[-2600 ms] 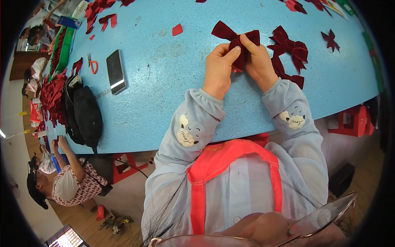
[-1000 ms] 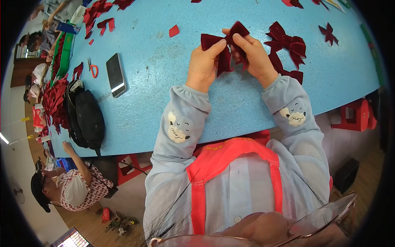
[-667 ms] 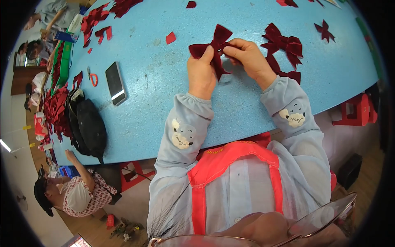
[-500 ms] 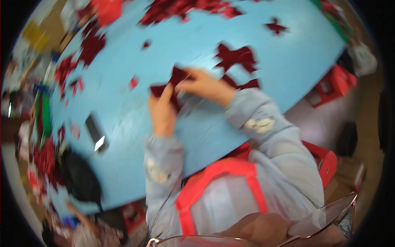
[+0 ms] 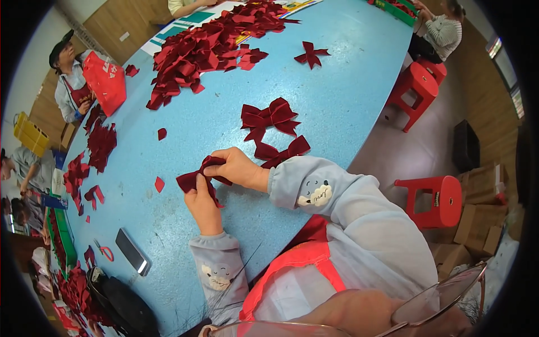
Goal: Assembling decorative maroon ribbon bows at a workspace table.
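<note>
My left hand (image 5: 203, 206) and right hand (image 5: 241, 168) both pinch one dark red bow (image 5: 190, 181), left of the middle. I think it's nearly done, like the bows (image 5: 276, 116) near the middle, but the big red heap (image 5: 216, 42), upper left, looks unmade.

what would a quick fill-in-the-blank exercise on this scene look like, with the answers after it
The left hand and the right hand both hold a velvet bow coloured dark ____. The smartphone lies to the ____ of that bow. The scissors lie ____ from the bow than the smartphone. The tabletop is ____.

Missing words: red; left; farther; blue.
</note>
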### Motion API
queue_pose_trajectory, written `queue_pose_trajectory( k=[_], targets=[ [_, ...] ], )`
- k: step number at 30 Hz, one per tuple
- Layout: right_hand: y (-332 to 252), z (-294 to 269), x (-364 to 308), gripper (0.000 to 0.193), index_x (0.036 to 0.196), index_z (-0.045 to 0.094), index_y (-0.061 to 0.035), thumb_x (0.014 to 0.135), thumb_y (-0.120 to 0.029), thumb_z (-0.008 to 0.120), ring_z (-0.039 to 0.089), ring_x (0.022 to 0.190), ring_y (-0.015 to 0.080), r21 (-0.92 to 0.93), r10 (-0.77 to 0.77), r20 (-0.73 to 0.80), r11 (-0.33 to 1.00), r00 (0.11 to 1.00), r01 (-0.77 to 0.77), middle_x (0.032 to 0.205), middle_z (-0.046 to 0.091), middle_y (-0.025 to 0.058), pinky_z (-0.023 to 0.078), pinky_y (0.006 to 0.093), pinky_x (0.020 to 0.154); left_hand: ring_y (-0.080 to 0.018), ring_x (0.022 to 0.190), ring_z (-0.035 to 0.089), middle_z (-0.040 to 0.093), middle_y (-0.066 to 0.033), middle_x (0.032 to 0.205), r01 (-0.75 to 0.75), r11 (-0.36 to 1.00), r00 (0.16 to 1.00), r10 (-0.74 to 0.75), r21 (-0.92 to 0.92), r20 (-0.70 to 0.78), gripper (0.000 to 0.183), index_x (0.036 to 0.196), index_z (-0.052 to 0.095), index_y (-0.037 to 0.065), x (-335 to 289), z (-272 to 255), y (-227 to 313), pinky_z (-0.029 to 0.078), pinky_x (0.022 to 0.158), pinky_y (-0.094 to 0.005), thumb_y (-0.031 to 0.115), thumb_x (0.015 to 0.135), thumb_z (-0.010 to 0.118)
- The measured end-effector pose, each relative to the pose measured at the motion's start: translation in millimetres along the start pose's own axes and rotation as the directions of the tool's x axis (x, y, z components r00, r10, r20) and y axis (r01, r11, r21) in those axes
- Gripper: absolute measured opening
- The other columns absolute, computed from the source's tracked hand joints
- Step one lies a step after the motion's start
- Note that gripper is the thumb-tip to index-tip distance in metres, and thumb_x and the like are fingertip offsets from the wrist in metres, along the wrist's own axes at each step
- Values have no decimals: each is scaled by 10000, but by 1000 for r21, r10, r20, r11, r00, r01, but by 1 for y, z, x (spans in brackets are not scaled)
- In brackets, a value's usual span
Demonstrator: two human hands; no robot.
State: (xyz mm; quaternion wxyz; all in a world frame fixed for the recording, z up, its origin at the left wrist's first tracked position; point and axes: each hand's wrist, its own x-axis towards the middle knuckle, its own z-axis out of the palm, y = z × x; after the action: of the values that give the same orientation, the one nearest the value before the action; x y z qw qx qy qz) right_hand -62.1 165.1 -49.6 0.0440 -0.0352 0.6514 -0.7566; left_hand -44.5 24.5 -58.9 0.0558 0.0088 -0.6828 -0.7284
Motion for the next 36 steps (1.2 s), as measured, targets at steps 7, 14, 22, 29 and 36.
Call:
queue_pose_trajectory(
  k=[7,14,22,29,36],
  targets=[
    [-5,-1,-5,191,894,668,-15,866,-188,593,487,527,64,-102,-77,-29,992,997,73,605,554,11,393,257,457,-110,583,507,564,-5,667,-53,978,992,75,201,-102,200,797,625,-13,-4,14,12,381,506,-288,176,860,642],
    [-1,-6,5,232,858,658,11,858,-219,633,533,607,80,-49,-1,-108,999,994,-5,696,602,0,408,238,528,-144,630,590,638,-49,768,110,991,993,-113,-82,-24,153,904,627,-19,6,14,-3,453,565,-280,125,860,602],
    [-18,-9,-14,291,810,654,8,854,-280,642,513,571,98,220,165,-166,967,972,-127,701,609,27,386,242,513,-134,682,599,630,-79,860,328,944,929,-316,-38,191,260,1065,585,-47,-38,-17,18,506,612,-256,119,866,587],
    [-11,-29,-40,250,900,639,11,848,-234,652,572,681,143,-269,57,-200,957,978,-111,768,624,65,449,263,615,-133,707,599,641,-76,907,273,944,944,-300,186,134,237,1076,603,-24,-104,-69,36,495,609,-259,110,885,561],
    [3,-73,-110,178,1003,632,-22,830,-38,596,597,865,255,-799,-554,133,431,822,420,979,624,97,472,330,790,-228,812,605,640,-106,949,-279,612,941,327,740,84,157,986,651,23,-169,-113,45,497,711,-300,65,846,594]
  ],
)
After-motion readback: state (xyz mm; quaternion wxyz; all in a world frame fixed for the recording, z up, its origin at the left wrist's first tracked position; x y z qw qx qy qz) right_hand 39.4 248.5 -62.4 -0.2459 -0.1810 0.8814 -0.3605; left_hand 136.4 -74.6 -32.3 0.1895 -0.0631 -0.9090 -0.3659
